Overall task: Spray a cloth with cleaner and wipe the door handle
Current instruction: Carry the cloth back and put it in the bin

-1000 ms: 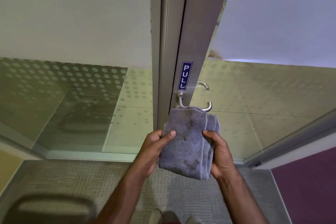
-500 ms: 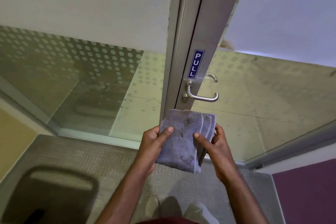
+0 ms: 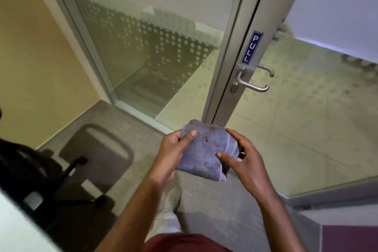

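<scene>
A folded grey-purple cloth (image 3: 206, 149) with dark damp spots is held in front of me at waist height. My left hand (image 3: 173, 155) grips its left edge, thumb on top. My right hand (image 3: 243, 159) holds its right side, fingers spread over the folds. The silver lever door handle (image 3: 252, 85) is on the metal door frame, up and to the right of the cloth and well apart from it, under a blue PULL sticker (image 3: 252, 47). No spray bottle is in view.
The glass door (image 3: 306, 108) is ajar to the right, with a second handle (image 3: 267, 69) on its far side. A dotted frosted glass panel (image 3: 147, 51) stands on the left. A black office chair (image 3: 36, 170) is at the lower left on grey carpet.
The cloth and both hands have dropped down and away from the handle, which they covered a second ago. The view has swung left, bringing the chair and the yellow wall into sight.
</scene>
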A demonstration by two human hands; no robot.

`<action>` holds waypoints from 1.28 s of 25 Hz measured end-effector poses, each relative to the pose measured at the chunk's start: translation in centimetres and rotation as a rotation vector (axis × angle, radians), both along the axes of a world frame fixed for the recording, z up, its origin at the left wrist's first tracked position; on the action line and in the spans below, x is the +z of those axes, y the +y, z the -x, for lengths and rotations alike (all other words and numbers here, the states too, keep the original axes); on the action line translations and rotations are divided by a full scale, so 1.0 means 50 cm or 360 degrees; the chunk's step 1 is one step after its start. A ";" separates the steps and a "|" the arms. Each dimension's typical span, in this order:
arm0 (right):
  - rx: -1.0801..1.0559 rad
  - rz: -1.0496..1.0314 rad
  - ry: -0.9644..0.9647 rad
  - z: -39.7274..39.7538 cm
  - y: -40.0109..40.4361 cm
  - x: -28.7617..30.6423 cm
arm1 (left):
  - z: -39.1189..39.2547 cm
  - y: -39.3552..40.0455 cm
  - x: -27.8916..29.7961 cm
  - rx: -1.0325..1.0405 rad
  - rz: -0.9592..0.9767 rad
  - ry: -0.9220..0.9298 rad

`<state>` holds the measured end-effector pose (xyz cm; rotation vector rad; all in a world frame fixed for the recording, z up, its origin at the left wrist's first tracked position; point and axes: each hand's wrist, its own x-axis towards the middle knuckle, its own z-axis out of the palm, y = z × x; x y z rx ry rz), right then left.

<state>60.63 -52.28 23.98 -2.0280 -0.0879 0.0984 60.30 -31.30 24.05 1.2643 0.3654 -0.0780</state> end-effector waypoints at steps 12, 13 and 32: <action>0.0578 -0.0115 0.0295 0.245 0.124 -0.016 | 0.436 0.129 -0.033 0.0528 -0.0568 -0.0074; 0.0644 -0.0230 0.0414 0.266 0.147 -0.016 | 0.466 0.145 -0.037 0.0576 -0.0573 -0.0072; 0.0828 -0.0248 0.1079 0.874 0.695 -0.190 | 1.185 0.586 -0.159 0.0684 -0.0373 0.0687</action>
